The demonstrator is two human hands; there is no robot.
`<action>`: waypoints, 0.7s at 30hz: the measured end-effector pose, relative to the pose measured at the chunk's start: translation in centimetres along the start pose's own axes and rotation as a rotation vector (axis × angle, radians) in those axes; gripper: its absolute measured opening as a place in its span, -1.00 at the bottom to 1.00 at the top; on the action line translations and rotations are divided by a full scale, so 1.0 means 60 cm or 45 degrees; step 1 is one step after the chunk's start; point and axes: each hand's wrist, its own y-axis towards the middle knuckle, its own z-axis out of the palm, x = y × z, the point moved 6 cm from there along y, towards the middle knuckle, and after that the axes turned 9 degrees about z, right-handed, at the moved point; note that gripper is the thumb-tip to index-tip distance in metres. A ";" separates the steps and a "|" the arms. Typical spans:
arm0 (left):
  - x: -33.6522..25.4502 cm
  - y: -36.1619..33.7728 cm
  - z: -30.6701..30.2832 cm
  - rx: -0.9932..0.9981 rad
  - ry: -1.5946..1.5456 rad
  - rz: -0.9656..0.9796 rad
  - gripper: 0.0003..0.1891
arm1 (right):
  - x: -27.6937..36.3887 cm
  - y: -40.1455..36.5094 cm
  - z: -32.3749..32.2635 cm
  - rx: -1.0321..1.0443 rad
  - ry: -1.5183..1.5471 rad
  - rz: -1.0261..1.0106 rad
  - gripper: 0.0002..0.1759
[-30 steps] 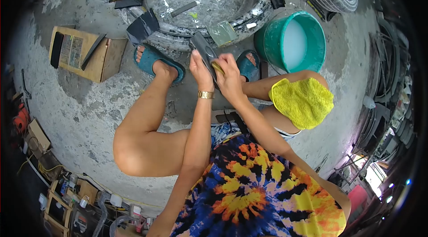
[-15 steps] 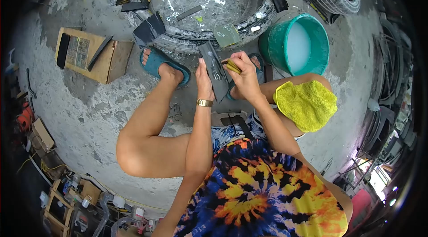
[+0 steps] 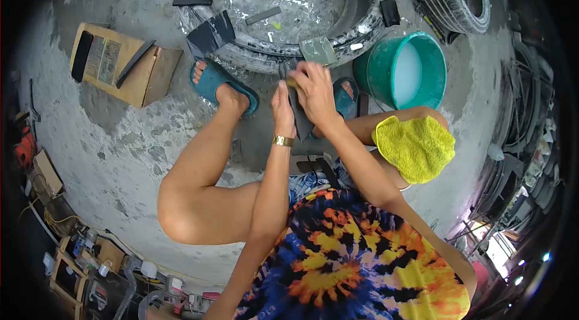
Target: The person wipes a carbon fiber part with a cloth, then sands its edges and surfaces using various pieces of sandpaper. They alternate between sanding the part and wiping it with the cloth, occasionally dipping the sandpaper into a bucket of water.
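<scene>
Your half-curled left hand clasps a long dark-grey panel at a black rubber tyre's near side; your right hand pinches a yellowish pad over it. Hard strokes could dislodge the panel.

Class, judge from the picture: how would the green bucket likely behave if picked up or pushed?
The green bucket would probably feel heavy, since whitish liquid stands inside it. A push may make that liquid slosh, as the top is open.
</scene>
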 end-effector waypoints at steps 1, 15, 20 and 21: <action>-0.001 0.000 0.000 -0.004 0.002 -0.014 -0.59 | -0.001 0.009 0.000 -0.033 -0.026 -0.020 -0.80; -0.007 -0.002 0.008 -0.002 0.054 0.047 -0.56 | 0.000 0.002 0.004 -0.011 -0.115 -0.014 -0.74; -0.010 -0.005 0.010 0.027 0.001 0.015 -0.56 | 0.001 -0.016 -0.002 -0.017 -0.121 -0.004 -0.76; -0.012 -0.004 0.011 0.034 0.084 0.032 -0.56 | 0.004 -0.016 -0.007 0.017 -0.108 0.022 -0.76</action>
